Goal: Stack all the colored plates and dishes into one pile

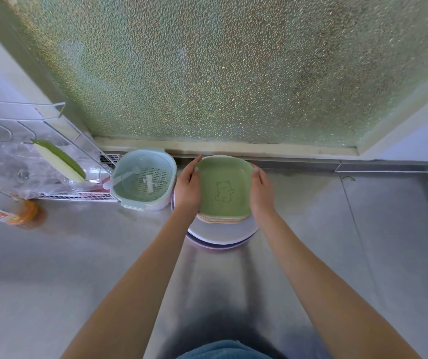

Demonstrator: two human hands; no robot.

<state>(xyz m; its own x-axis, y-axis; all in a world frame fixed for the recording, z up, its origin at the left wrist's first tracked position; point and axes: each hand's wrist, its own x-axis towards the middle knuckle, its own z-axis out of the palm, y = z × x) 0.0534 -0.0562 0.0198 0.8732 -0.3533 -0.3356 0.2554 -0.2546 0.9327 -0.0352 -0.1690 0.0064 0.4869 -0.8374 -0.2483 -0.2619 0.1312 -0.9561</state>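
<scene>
The left hand (187, 186) and the right hand (262, 189) each hold one side of the green square plastic dish with a bear drawing (223, 189). It sits on top of a pile of colored dishes on round white and purple plates (222, 235), on the shiny metal counter (311, 229). It looks like the last step: line up the edges, then let go gently.

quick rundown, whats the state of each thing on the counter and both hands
green dish: upright, topmost on the pile, gripped at both sides
square dish stack: nested, resting on the round plates
round plates: stacked flat on the counter
left hand: holding the dish's left edge
right hand: holding its right edge
strainer basket: upright, beside the pile
</scene>
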